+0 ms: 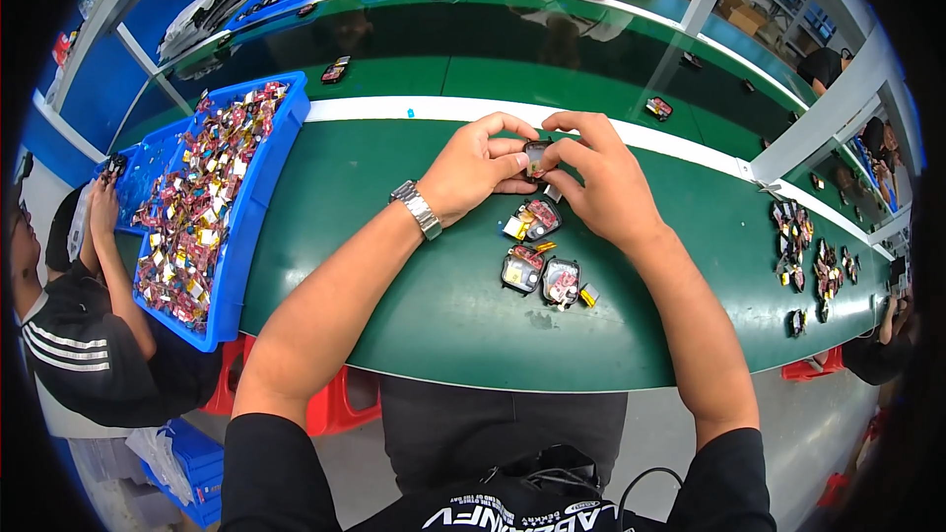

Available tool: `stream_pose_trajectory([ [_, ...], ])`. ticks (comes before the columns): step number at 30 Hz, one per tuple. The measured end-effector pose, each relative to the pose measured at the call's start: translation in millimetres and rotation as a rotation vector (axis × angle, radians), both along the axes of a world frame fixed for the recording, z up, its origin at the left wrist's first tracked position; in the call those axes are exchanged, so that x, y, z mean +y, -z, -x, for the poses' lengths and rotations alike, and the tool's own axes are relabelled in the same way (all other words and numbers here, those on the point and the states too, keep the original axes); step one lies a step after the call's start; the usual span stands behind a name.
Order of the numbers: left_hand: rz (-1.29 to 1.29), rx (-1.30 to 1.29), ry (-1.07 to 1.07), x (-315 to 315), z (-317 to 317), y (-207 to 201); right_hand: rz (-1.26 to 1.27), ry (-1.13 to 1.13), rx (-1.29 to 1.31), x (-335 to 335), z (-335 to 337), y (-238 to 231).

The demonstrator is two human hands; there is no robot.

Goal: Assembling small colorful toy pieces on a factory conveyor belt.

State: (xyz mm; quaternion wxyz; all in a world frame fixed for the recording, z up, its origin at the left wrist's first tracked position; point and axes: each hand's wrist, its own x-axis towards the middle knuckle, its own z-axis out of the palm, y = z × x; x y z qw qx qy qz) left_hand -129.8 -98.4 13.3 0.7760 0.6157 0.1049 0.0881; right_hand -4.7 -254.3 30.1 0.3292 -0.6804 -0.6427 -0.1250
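Near the table's far edge, my left hand and my right hand pinch a small black plastic casing between them. My fingertips cover much of its edge and insides. Just below the hands lies an open casing with a reddish circuit board and a silver-and-yellow piece at its side. Closer to me, two more casings, one on the left and one on the right, rest side by side with parts showing. A small yellow-and-white piece lies beside the right one.
A large blue tray heaped with small red, white and yellow parts stands on the left. Beyond a white rail runs a green conveyor belt carrying scattered casings. Clustered casings lie far right. Other people work left, right and across.
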Motion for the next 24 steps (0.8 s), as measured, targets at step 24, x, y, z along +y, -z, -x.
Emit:
stream_pose_trajectory([
  [24, -0.002, -0.04, 0.124, 4, 2, 0, 0.025, -0.067, 0.236, -4, -4, 5],
])
